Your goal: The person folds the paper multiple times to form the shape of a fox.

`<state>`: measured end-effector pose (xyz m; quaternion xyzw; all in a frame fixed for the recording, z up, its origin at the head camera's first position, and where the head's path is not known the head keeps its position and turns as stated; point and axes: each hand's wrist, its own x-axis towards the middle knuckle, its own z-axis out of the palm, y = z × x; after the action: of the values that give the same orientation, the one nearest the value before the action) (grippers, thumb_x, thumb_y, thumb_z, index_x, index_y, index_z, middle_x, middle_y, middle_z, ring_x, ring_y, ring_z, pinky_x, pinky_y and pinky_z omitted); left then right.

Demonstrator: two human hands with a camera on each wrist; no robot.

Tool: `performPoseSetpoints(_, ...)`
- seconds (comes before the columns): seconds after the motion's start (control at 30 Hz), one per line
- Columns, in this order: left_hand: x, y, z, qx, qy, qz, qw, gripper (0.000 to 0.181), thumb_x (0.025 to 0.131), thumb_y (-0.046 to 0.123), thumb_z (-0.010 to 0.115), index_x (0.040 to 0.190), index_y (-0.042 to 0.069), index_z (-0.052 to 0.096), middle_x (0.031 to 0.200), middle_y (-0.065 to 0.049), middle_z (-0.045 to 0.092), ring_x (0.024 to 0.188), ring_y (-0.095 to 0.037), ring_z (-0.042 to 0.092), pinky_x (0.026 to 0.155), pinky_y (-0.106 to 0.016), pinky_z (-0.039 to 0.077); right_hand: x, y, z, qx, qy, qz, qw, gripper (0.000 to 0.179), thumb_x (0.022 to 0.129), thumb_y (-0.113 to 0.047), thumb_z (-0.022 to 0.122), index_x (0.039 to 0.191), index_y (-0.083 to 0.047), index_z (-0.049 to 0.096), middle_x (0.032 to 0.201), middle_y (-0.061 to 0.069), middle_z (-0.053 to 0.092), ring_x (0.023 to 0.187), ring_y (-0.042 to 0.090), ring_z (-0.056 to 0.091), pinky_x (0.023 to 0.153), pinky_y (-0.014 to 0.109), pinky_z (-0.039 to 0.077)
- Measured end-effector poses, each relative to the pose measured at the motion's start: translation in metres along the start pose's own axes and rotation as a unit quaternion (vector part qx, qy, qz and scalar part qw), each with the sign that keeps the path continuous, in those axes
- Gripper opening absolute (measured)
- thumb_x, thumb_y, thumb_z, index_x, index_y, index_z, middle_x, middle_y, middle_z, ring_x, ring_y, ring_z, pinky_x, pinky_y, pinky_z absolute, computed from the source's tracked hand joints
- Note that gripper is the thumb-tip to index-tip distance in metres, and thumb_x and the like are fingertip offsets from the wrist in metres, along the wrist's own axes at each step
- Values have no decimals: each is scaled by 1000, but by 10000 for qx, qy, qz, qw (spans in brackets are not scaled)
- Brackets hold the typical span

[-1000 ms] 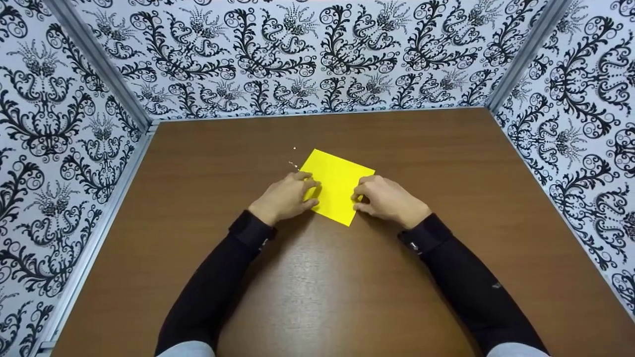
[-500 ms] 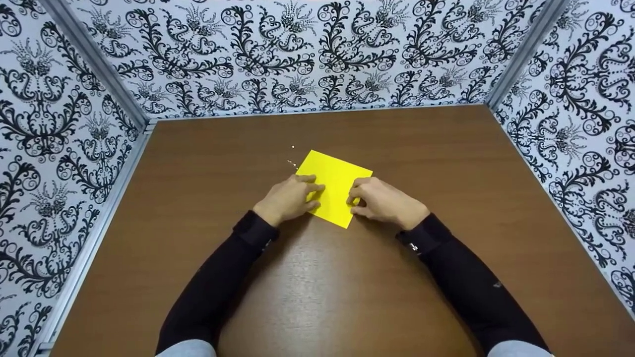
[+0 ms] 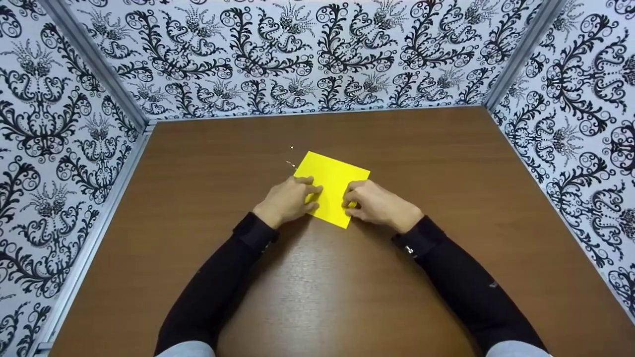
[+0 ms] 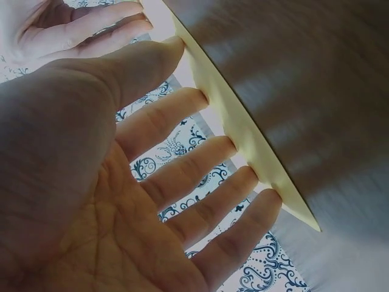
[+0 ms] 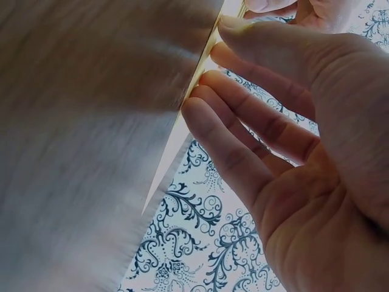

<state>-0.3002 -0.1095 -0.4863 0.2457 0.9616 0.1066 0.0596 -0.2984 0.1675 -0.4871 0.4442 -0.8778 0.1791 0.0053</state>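
Note:
A square sheet of yellow paper (image 3: 330,173) lies flat and turned slightly on the table, between both hands. My left hand (image 3: 285,201) rests its spread fingertips on the paper's left part. In the left wrist view those straight fingers (image 4: 182,173) and the thumb touch the paper (image 4: 246,131), seen nearly edge-on. My right hand (image 3: 382,204) is at the right edge, fingers bent a little. From the right wrist view, its fingertips (image 5: 197,112) and thumb touch the paper (image 5: 167,155) from above; I see no pinch. The fingers cover parts of both side edges.
The brown wooden table (image 3: 307,277) stretches around the paper. Small white specks (image 3: 291,164) lie just beyond its left corner. Patterned black-and-white walls (image 3: 317,54) with grey metal posts (image 3: 521,54) enclose the back and both sides.
My right hand has slid left, further onto the paper. The left hand's fingers have reached slightly further over the sheet, then stayed there. The paper has shifted a little to the left.

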Motion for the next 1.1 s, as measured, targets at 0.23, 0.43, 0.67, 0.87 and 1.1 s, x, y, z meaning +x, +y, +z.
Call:
performPoseSetpoints(0.23, 0, -1, 0, -49, -17, -4, 10000, 52, 113, 37, 79, 162, 21, 71, 176, -17, 60, 161, -44, 61, 123, -64, 60, 0, 0, 1, 48, 46, 66, 10000, 13, 103, -8, 90, 113, -1, 90, 111, 16, 83, 103, 32, 80, 95, 45, 71)
performPoseSetpoints(0.43, 1, -2, -1, -70, 29, 38, 10000, 51, 112, 37, 81, 160, 20, 73, 175, -16, 62, 160, -43, 62, 123, -62, 61, -2, 0, -1, 100, 64, 100, 9999, 14, 102, -8, 91, 114, -1, 91, 111, 16, 84, 103, 31, 80, 95, 44, 72)
performPoseSetpoints(0.67, 12, -10, -4, 21, 245, 259, 9994, 45, 113, 36, 80, 151, 14, 79, 160, -14, 75, 143, -38, 74, 114, -55, 67, -4, 2, 1, 193, 154, 10, 9997, 15, 100, -5, 92, 113, 1, 91, 111, 17, 84, 103, 33, 81, 92, 44, 72)
performPoseSetpoints(0.87, 33, -25, -13, -17, 546, 176, 9984, 34, 114, 31, 79, 141, 11, 84, 143, -13, 83, 128, -37, 79, 113, -55, 67, -4, 3, 2, 230, 184, 9, 9996, 14, 100, -5, 92, 113, 1, 91, 110, 17, 84, 103, 33, 81, 93, 45, 72)
performPoseSetpoints(1.1, 56, -39, -19, 3, 750, -101, 9971, 31, 112, 28, 79, 136, 8, 85, 137, -17, 82, 129, -39, 78, 109, -58, 69, -3, 1, 1, 247, 192, 68, 9995, 14, 100, -4, 92, 113, 1, 91, 110, 16, 84, 103, 32, 81, 93, 44, 72)
